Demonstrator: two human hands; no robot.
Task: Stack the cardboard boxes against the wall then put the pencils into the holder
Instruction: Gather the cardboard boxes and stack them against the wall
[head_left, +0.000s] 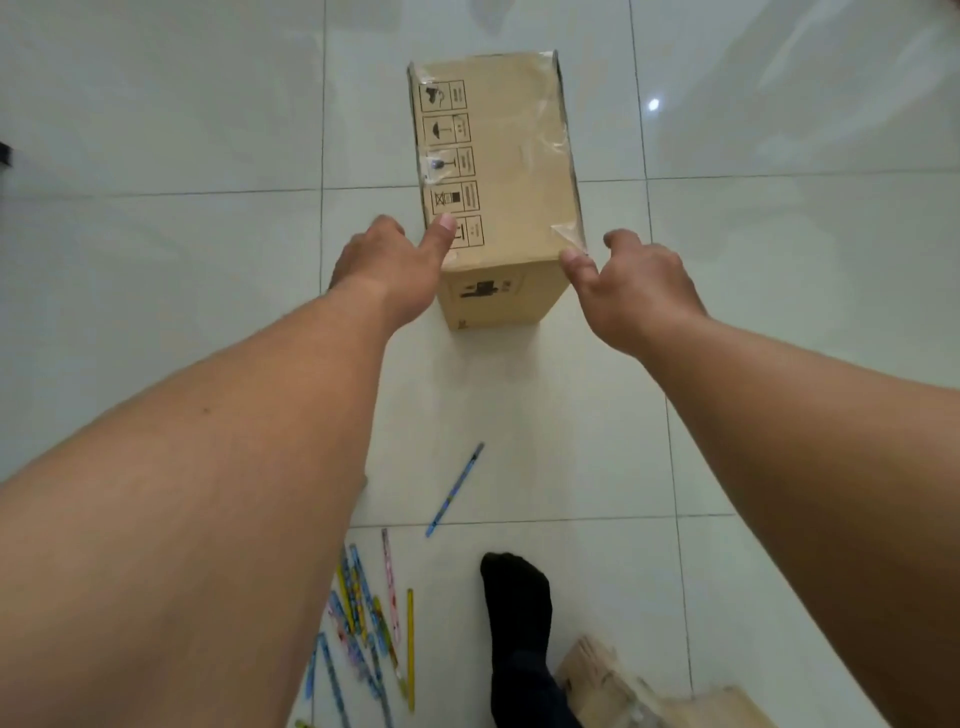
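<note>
Box: The cardboard box (506, 171) sits on the floor (208, 130), right between the two hands and reaching on past them.
Long way: Its long side runs straight ahead, away from the hands. Its short end faces back at the person.
Left hand: The left hand (387, 265) is spread wide. Its thumb lies flat on the top of the box, by the near left edge. Its fingers go down beside the box, and I cannot tell if they touch it.
Right hand: The right hand (639, 291) is loose, with its fingers a little curled and holding nothing. Only its thumb touches the box, at the near right corner.
Nearer hand: Both are right at the box, one on each side. The left one is a bit more on it.
Next move: I think both hands must squeeze in on the two long sides to lift it.
Other box: A second box (649, 691) lies far behind the right hand, by a foot in a black sock (514, 623).
Pencils: A bunch of pencils (363, 623) lies far behind the left hand. One blue pencil (456, 488) lies alone, behind and between the hands.
Holder and wall: Not in view.
</note>
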